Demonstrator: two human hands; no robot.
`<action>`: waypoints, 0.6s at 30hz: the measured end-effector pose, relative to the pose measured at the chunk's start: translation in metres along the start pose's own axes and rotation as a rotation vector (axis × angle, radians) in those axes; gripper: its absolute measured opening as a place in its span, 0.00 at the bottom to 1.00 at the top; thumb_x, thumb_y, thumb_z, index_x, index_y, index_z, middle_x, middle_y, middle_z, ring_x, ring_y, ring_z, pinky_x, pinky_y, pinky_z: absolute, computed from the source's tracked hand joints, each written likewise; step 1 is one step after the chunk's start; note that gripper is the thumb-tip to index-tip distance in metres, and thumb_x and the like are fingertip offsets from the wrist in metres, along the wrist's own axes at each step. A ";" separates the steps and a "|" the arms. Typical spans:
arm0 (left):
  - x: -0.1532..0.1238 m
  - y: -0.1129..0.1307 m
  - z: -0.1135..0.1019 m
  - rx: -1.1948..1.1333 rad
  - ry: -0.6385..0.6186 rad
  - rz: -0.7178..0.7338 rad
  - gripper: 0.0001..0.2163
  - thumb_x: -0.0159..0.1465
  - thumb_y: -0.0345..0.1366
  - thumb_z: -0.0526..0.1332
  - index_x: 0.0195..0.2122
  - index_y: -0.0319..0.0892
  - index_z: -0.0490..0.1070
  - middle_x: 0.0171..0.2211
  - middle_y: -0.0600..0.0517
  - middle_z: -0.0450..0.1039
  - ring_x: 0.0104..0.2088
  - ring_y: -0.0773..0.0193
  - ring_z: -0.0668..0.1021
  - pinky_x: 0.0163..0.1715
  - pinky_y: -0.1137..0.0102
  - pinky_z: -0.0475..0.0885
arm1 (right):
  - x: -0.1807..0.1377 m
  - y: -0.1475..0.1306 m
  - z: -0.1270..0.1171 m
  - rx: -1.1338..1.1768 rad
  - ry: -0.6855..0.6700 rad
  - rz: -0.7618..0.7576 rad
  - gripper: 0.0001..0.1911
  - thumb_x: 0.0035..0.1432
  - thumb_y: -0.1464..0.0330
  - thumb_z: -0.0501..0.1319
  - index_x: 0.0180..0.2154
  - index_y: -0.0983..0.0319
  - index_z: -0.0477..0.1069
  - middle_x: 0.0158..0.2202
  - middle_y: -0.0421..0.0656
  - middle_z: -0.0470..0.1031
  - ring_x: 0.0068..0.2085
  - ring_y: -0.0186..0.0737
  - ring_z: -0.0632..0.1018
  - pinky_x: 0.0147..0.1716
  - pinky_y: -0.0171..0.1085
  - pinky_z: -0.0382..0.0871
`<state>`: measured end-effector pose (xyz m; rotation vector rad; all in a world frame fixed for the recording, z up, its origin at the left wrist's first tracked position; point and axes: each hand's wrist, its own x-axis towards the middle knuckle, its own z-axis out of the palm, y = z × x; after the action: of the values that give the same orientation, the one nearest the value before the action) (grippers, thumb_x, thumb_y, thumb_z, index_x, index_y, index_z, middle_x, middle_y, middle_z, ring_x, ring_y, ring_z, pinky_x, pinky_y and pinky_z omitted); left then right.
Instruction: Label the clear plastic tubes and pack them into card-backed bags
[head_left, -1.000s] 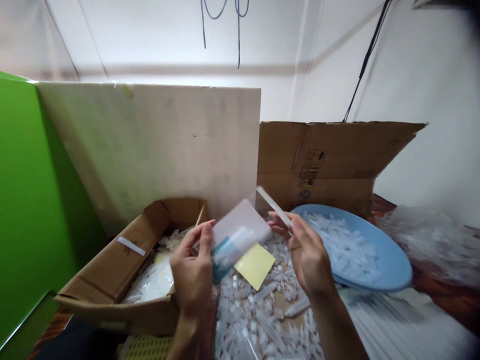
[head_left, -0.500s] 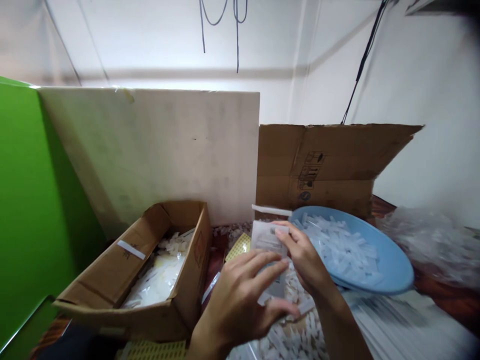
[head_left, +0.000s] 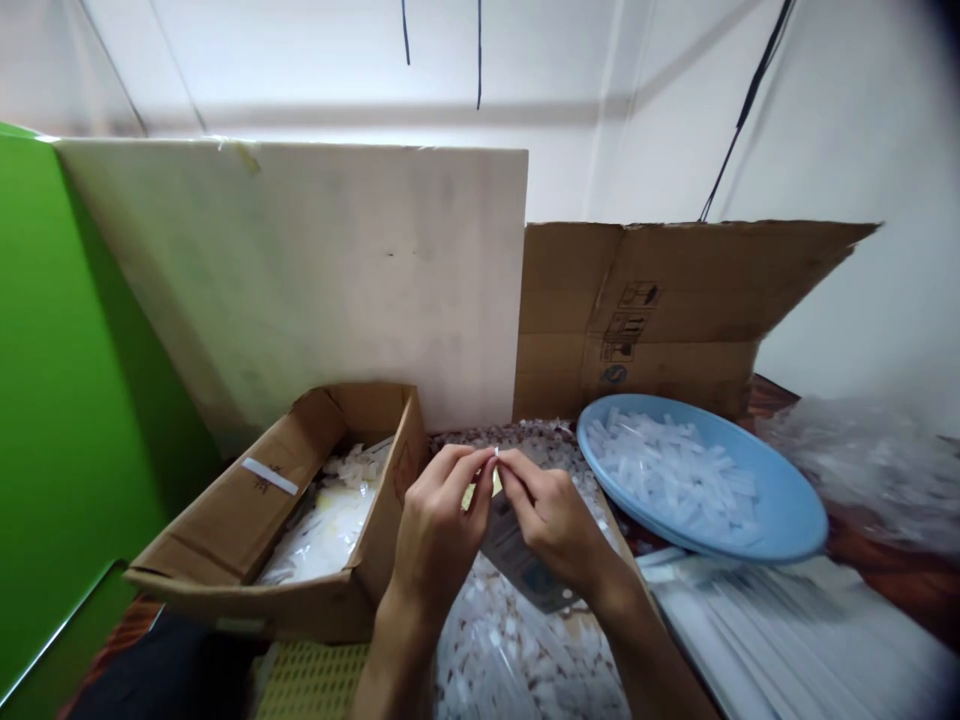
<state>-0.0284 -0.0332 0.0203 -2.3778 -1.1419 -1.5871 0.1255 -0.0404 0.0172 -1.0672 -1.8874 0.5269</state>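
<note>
My left hand point(head_left: 441, 505) and my right hand point(head_left: 559, 510) meet fingertip to fingertip over the middle of the work surface. Both are closed in a pinch, with a tiny white edge showing between the tips. From under my right hand a small translucent printed plastic bag point(head_left: 525, 560) hangs at a tilt, its upper part hidden by the fingers. Both hands appear to pinch the bag's top edge. Small white pieces point(head_left: 502, 630) are strewn beneath the hands.
At left stands an open cardboard box point(head_left: 360, 580) with white plastic bits inside. A blue basin point(head_left: 795, 510) of short translucent strips sits at right, beside a stack of flat plastic bags point(head_left: 780, 630). A yellow dotted sheet point(head_left: 311, 685) lies in front. Upright cardboard point(head_left: 675, 290) stands behind.
My left hand has come up and its spread fingers have closed into a pinch against my right hand's. The bag has swung from upright to tilted below the hands. The view has shifted slightly.
</note>
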 end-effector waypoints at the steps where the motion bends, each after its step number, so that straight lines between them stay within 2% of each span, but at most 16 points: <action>1: 0.001 -0.001 -0.001 -0.007 -0.001 0.008 0.06 0.70 0.28 0.60 0.44 0.39 0.76 0.38 0.49 0.77 0.38 0.63 0.79 0.42 0.70 0.76 | 0.000 0.000 0.000 -0.020 -0.008 -0.004 0.14 0.73 0.67 0.49 0.47 0.58 0.73 0.37 0.42 0.79 0.35 0.41 0.79 0.36 0.35 0.63; 6: 0.004 -0.008 -0.008 -0.021 -0.082 0.080 0.07 0.69 0.28 0.61 0.46 0.38 0.76 0.39 0.48 0.77 0.39 0.63 0.79 0.42 0.70 0.76 | 0.000 0.002 0.000 -0.050 -0.017 -0.005 0.15 0.73 0.68 0.49 0.48 0.58 0.73 0.37 0.42 0.80 0.35 0.41 0.80 0.36 0.36 0.64; 12: 0.004 -0.009 -0.014 0.024 -0.078 0.110 0.06 0.68 0.27 0.61 0.43 0.37 0.77 0.37 0.48 0.78 0.36 0.63 0.80 0.40 0.70 0.76 | -0.001 0.003 0.002 -0.049 -0.031 0.003 0.16 0.73 0.67 0.49 0.48 0.58 0.75 0.39 0.44 0.82 0.37 0.42 0.81 0.37 0.36 0.66; 18: 0.004 -0.007 -0.011 -0.019 -0.077 -0.025 0.05 0.66 0.27 0.61 0.36 0.39 0.77 0.33 0.51 0.76 0.32 0.66 0.78 0.35 0.72 0.75 | 0.000 0.000 0.002 -0.027 -0.048 -0.011 0.15 0.72 0.67 0.51 0.47 0.56 0.77 0.40 0.43 0.83 0.40 0.43 0.82 0.39 0.36 0.69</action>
<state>-0.0402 -0.0312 0.0265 -2.4661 -1.1800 -1.5329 0.1239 -0.0400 0.0159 -1.0700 -1.9458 0.5263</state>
